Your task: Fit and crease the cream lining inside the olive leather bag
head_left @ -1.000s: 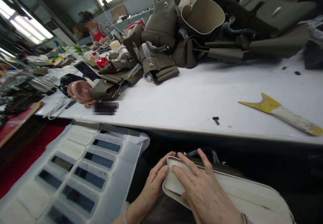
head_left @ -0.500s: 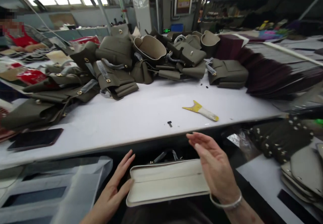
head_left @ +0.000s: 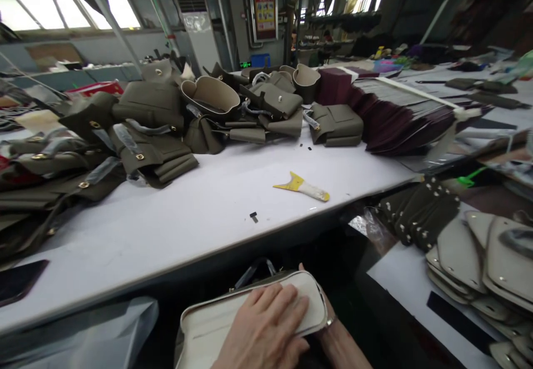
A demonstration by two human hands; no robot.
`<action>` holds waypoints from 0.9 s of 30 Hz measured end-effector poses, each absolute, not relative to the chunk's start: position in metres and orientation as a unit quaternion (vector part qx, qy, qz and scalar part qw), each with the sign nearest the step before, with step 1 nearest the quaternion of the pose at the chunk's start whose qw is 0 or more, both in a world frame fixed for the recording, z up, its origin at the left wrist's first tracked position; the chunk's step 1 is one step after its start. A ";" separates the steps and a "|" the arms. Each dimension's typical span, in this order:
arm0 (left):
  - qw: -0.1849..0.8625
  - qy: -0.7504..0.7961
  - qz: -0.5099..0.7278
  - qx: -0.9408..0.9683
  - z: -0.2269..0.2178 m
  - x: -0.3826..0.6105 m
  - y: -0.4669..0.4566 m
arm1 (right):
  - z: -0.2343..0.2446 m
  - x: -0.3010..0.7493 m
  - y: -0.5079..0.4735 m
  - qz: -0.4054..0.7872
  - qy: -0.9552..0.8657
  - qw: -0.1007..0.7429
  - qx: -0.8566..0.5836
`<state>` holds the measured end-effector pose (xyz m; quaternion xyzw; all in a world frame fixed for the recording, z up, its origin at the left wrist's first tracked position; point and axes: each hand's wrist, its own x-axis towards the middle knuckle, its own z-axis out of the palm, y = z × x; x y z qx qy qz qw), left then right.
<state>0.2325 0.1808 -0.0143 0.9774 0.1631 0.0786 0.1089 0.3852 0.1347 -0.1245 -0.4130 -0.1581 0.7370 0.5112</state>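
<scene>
A handbag (head_left: 210, 316) lies in front of me below the table's edge, its long cream panel facing up and its olive side showing only as a thin rim. Its plastic-wrapped handle (head_left: 255, 272) sticks out at the far side. My left hand (head_left: 268, 316) lies across the cream panel, fingers flat against it. At the bag's right end, my right hand (head_left: 328, 307) holds it from the side; a fingertip shows beyond the far edge and the other fingers are hidden. A bracelet is on the right wrist.
On the white table (head_left: 216, 208) lie a yellow-and-white notched tool (head_left: 302, 186), a black scrap (head_left: 254, 216) and a phone (head_left: 20, 283). Olive bags (head_left: 150, 105) pile up behind, beside stacked maroon sheets (head_left: 391, 116). Grey-beige flaps (head_left: 458, 252) are stacked right, plastic sheeting (head_left: 104, 333) left.
My left hand has moved right, from the bag's left end onto the cream panel. The right hand has dropped behind the bag's right end. The bag has tilted, and the view has swung right.
</scene>
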 end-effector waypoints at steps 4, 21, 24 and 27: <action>0.078 0.171 0.111 0.976 -0.024 0.233 0.178 | -0.124 0.388 0.143 0.778 -0.157 0.493 -0.358; 0.130 0.204 0.001 0.970 -0.012 0.250 0.178 | -0.128 0.390 0.139 0.770 -0.108 0.532 -0.334; 0.122 0.206 0.017 0.971 -0.016 0.249 0.176 | -0.125 0.390 0.141 0.775 -0.092 0.531 -0.329; 0.100 0.202 0.047 0.973 -0.020 0.247 0.174 | -0.124 0.389 0.143 0.789 -0.077 0.520 -0.319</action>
